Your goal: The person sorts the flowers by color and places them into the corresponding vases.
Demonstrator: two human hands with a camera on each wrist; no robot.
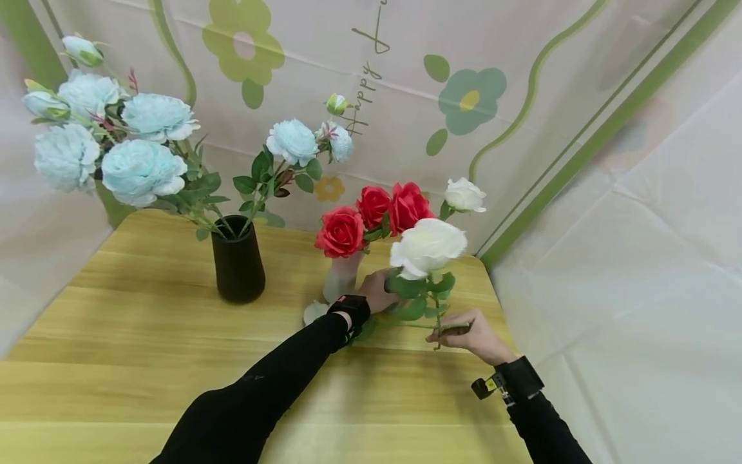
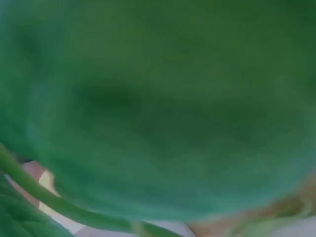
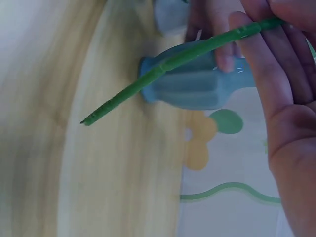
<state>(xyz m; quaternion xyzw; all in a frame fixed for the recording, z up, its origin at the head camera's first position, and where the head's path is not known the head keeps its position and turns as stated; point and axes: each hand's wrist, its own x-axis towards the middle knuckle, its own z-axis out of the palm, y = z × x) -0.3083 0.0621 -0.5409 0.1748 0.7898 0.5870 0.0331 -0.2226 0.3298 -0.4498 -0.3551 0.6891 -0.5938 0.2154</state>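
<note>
My right hand [image 1: 475,335] pinches a green stem [image 3: 163,66] between thumb and fingers, and the stem's cut end points out past the fingertips. Just above this hand stands a large white rose [image 1: 429,248], its leafy stem coming down to the fingers. Another thin stem crosses there sideways. Reaching in from the left, my left hand [image 1: 379,293] is beside the pale vase [image 1: 341,277] with red roses [image 1: 342,232]. In the right wrist view its fingers [image 3: 224,59] overlap the vase's neck; leaves cover them in the head view. A green leaf [image 2: 173,113] fills most of the left wrist view.
A tall black vase [image 1: 239,264] holding pale blue flowers [image 1: 145,171] stands on the wooden table [image 1: 145,322] at left. Low beside my left wrist is a white bloom [image 1: 315,312]. A smaller white rose [image 1: 465,194] rises behind. A printed curtain [image 1: 400,148] hangs along the back.
</note>
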